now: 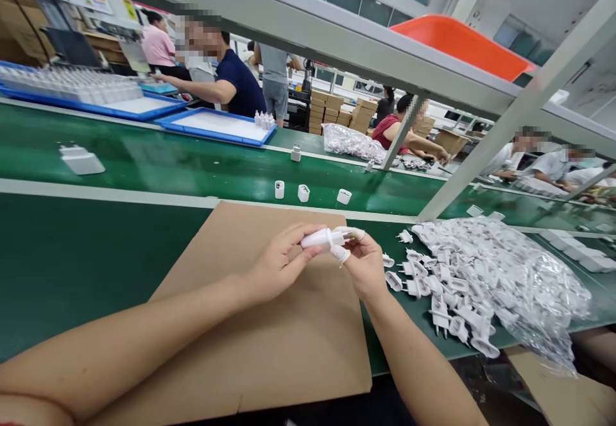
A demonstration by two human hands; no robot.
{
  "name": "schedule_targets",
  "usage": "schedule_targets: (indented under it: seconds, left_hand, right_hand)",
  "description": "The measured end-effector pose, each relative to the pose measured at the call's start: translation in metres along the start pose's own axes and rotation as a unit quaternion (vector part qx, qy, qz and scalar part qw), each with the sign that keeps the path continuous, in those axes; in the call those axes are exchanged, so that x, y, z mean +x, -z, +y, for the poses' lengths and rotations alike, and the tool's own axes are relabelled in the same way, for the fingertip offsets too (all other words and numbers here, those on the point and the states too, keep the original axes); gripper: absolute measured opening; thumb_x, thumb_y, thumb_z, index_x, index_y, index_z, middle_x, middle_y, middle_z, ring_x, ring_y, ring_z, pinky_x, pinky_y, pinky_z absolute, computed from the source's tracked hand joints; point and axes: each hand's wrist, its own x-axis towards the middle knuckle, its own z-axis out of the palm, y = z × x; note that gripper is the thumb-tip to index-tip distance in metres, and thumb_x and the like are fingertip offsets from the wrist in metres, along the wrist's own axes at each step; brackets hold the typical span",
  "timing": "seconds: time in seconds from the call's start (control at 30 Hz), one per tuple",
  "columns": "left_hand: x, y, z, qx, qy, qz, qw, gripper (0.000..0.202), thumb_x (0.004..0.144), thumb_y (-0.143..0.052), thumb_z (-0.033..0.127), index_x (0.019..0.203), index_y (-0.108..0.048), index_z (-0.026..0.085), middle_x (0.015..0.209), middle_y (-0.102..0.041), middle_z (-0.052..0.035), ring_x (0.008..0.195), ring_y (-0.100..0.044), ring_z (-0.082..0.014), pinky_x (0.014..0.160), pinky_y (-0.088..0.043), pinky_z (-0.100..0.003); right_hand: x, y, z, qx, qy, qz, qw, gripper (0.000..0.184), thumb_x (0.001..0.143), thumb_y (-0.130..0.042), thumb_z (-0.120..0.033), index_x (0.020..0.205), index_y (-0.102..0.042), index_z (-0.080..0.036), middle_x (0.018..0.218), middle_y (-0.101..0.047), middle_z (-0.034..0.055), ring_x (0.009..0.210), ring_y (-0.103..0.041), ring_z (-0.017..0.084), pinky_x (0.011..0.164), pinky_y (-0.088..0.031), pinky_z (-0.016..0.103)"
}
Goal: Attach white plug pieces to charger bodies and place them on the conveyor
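My left hand [278, 264] pinches a small white plug adapter part [321, 238] above a brown cardboard sheet [269, 342]. My right hand [362, 260] meets it from the right, its fingertips in white finger cots closed on the same part's end. A heap of similar white plug parts [443, 291] lies just right of my right hand, spilling from a clear plastic bag [524, 285].
The green conveyor belt [158, 169] carries three white chargers [303, 192] and a white block [81, 160]. Blue trays [216, 126] sit beyond it. Other people work across the belt. A slanted metal frame post [500, 124] and an orange bin [457, 44] are overhead at right.
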Motion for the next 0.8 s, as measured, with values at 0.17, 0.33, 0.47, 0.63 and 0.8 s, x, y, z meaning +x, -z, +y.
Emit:
schedule_targets:
  seconds: [0.17,0.33,0.47,0.63,0.8]
  left_hand:
    - [0.008,0.014,-0.006,0.087,-0.164,-0.028,0.982,0.035,0.102,-0.058,0.023,0.137,-0.063,0.023,0.12,-0.074,-0.0104,0.106,-0.07,-0.0225,0.092,-0.057,-0.034]
    - [0.015,0.023,-0.001,0.128,-0.235,-0.056,0.962,0.039,0.102,-0.057,0.019,0.141,-0.059,0.023,0.107,-0.074,-0.0093,0.092,-0.068,-0.0197,0.081,-0.055,-0.03]
    - [0.014,0.025,0.006,0.148,-0.254,-0.051,0.954,0.039,0.103,-0.055,0.019,0.142,-0.058,0.023,0.1,-0.073,-0.0094,0.087,-0.067,-0.0198,0.076,-0.054,-0.03]
    - [0.012,0.027,0.01,0.155,-0.265,-0.054,0.95,0.043,0.102,-0.056,0.019,0.145,-0.056,0.024,0.103,-0.074,-0.0103,0.085,-0.067,-0.0206,0.076,-0.054,-0.031]
    - [0.012,0.028,0.017,0.13,-0.271,-0.075,0.951,0.048,0.101,-0.057,0.014,0.148,-0.054,0.024,0.1,-0.074,-0.0098,0.081,-0.065,-0.0195,0.07,-0.052,-0.03]
  right_hand:
    - [0.001,0.004,-0.003,-0.028,-0.007,-0.002,1.0,0.03,0.06,-0.094,-0.031,0.086,-0.08,-0.024,0.087,-0.079,0.0026,0.083,-0.075,0.023,0.082,-0.064,0.04]
    - [-0.006,0.0,-0.006,-0.058,0.009,0.03,0.998,0.028,0.06,-0.094,-0.031,0.086,-0.083,-0.026,0.088,-0.08,0.0024,0.082,-0.076,0.024,0.077,-0.066,0.038]
    - [-0.013,-0.003,-0.009,-0.092,0.051,0.049,0.993,0.023,0.065,-0.091,-0.026,0.087,-0.085,-0.028,0.089,-0.08,0.0017,0.081,-0.076,0.022,0.077,-0.066,0.035]
    - [-0.017,0.0,-0.015,-0.152,0.116,0.029,0.981,0.021,0.072,-0.086,-0.022,0.091,-0.085,-0.029,0.086,-0.08,0.0015,0.077,-0.075,0.02,0.072,-0.064,0.032]
    - [-0.018,0.002,-0.021,-0.202,0.162,-0.009,0.966,0.023,0.074,-0.08,-0.017,0.092,-0.086,-0.029,0.083,-0.08,0.0013,0.069,-0.074,0.018,0.068,-0.063,0.031]
